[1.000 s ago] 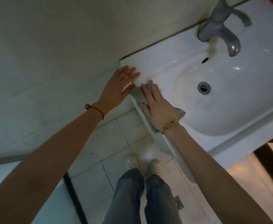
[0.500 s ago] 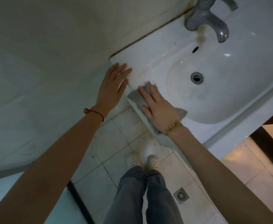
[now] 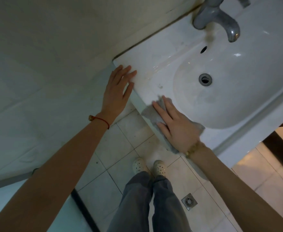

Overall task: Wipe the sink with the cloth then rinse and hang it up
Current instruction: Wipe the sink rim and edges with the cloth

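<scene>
A white sink [image 3: 156,52] fills the upper right, with a round drain [image 3: 205,79] in its basin and a grey metal tap [image 3: 218,17] at the back. My right hand [image 3: 176,126] lies flat on a grey cloth [image 3: 150,113] and presses it onto the sink's front left rim; the hand hides most of the cloth. My left hand [image 3: 118,91] rests flat against the sink's left edge near the corner, fingers spread and holding nothing.
A pale wall [image 3: 53,56] runs along the left, close to the sink's corner. Below are white floor tiles [image 3: 125,144], my legs and light shoes [image 3: 149,166], and a floor drain [image 3: 189,201]. A dark doorframe [image 3: 278,146] stands at the right.
My right hand has slid the cloth along the rim toward me, away from the back corner. My left hand has stayed at the sink's left edge. The view has shifted closer.
</scene>
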`<state>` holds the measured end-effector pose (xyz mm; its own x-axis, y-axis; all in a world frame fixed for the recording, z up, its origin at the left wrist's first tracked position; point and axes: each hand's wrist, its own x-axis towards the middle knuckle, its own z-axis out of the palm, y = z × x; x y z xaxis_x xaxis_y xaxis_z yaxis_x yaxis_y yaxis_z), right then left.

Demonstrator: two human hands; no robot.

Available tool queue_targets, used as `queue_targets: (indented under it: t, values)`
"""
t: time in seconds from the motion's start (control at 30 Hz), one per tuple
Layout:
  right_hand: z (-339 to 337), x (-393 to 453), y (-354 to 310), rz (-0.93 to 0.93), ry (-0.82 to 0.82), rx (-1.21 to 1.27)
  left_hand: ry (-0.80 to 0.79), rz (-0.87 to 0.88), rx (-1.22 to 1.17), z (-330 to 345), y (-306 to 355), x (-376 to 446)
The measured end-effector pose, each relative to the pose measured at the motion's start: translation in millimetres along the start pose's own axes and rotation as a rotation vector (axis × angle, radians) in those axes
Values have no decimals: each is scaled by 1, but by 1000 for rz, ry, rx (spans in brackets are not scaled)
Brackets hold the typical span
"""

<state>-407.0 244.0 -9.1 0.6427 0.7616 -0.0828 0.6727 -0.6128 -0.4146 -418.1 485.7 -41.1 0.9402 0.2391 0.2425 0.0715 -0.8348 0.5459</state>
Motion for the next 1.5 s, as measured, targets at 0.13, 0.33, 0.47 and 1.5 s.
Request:
queue_targets:
  t: [0.13, 0.33, 0.47, 1.5]
  values:
    - [4, 76, -13, 23, -8, 20, -5, 39, 16, -1, -4, 0]
    - [-2, 16, -3, 12, 120, 91, 33, 43, 97, 2, -4, 0]
    - [-12, -4, 14, 75, 138, 293, 115, -28, 64, 6, 7, 4]
    - [-64, 225, 164, -663, -3, -329, 372, -808, 203, 70, 122, 30]
